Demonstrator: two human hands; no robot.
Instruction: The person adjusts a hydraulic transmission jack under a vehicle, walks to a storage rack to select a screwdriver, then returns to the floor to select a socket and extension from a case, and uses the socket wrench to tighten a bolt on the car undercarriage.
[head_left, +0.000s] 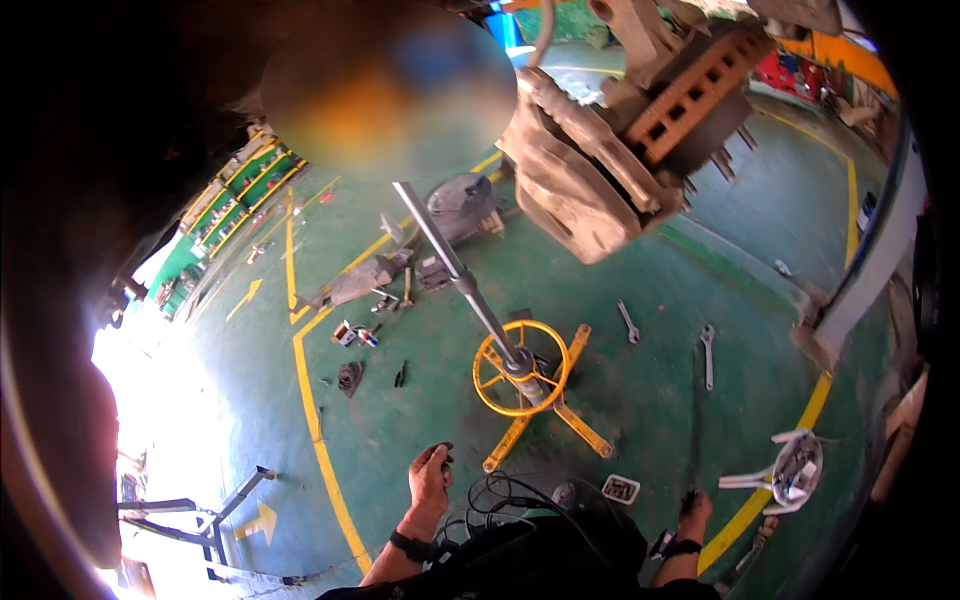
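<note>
My left hand [431, 480] is low in the middle, its fingers closed around a small dark part [447, 449] whose kind I cannot make out. Further right, my right hand [693, 514] is closed on something dark. A long, thin dark rod [696, 420] appears to run up from it; I cannot tell if it is held. Ahead stands a grey pole jack [468, 288] with a yellow handwheel [480, 385] and splayed yellow feet. Above hang a dusty brake caliper [570, 185] and a rusty vented brake disc [700, 95].
Two wrenches [708, 358] [628, 322] lie on the green floor. A small tray [621, 489] of parts sits between my hands, near black cables [500, 490]. Pliers [400, 375] and removed parts [365, 280] lie ahead left. A white-rimmed container [798, 470] stands right.
</note>
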